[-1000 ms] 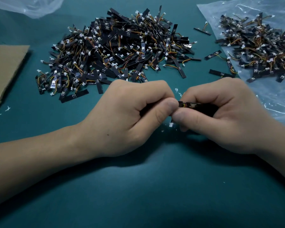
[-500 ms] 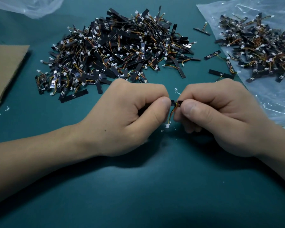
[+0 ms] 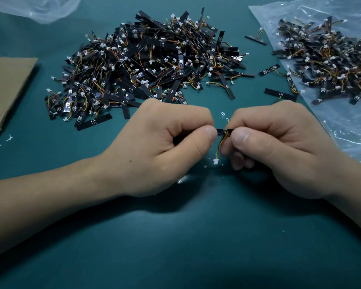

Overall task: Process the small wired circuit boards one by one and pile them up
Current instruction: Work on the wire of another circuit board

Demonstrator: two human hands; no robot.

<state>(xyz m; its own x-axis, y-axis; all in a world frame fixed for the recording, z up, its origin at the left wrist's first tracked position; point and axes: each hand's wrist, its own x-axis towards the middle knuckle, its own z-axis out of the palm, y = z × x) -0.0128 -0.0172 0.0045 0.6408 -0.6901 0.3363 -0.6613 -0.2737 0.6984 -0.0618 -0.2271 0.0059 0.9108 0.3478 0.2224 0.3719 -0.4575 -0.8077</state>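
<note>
Pinching the circuit board [image 3: 221,132] at each end, left hand [image 3: 161,147] and right hand [image 3: 279,147] hold it just above the mat [image 3: 175,247]; it looks light, thin and brittle, so grip edges, not the dangling wire [image 3: 218,150]

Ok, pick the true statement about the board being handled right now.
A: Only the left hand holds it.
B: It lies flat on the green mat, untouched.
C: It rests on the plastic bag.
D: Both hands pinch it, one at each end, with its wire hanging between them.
D: the left hand and the right hand each pinch an end of the board, and its wire hangs down to a white connector.
</note>
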